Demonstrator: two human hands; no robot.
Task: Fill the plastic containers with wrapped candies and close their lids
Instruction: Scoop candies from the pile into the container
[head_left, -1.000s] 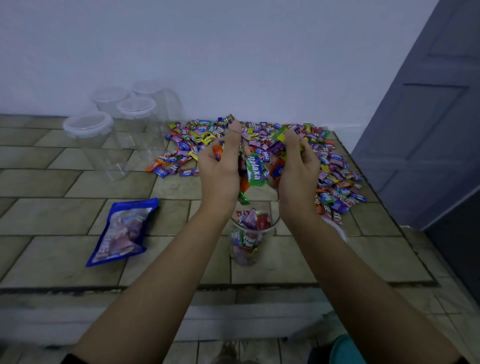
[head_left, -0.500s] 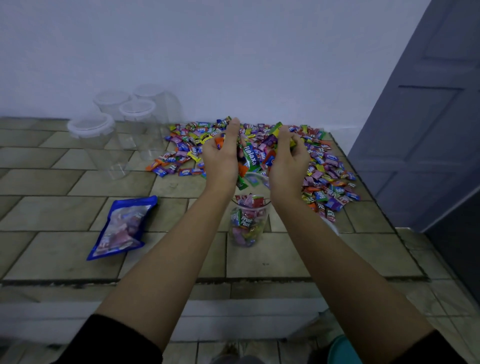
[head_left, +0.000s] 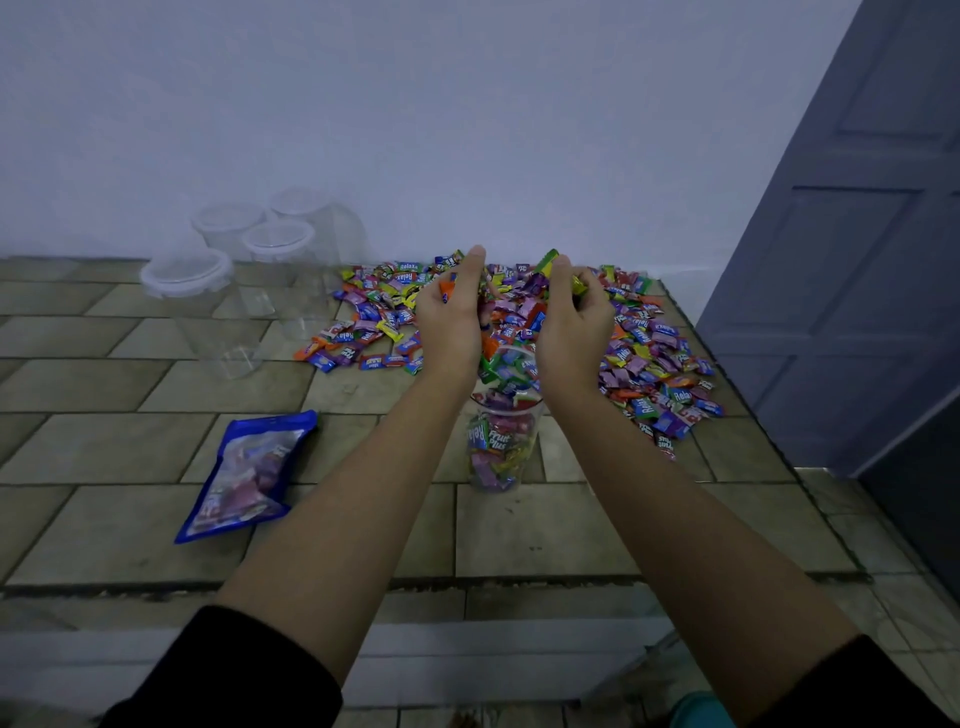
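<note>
Wrapped candies lay in a wide, many-coloured heap at the back of the tiled platform, close to the white wall and reaching toward the grey door on the right. The open plastic container stood upright near the front edge of the heap, between your forearms, filled with candies up to about its rim.

You held both arms stretched forward and nearly parallel, black sleeves pushed back past the forearms. Your left hand and right hand were raised just above the container, palms turned toward each other and set close together. The left hand's fingers pointed up and away from you, lightly curved, with an orange candy showing at its outer side. The right hand's fingers were curled more tightly over a yellow and green wrapper. Together the hands cupped a bunch of candies between the palms. A few blurred candies showed in the gap below the heels of the hands, just over the container's mouth.

Four clear lidded containers stood grouped at the back left, well apart from your hands. A blue candy bag lay flat on the platform to the left of your left forearm.
</note>
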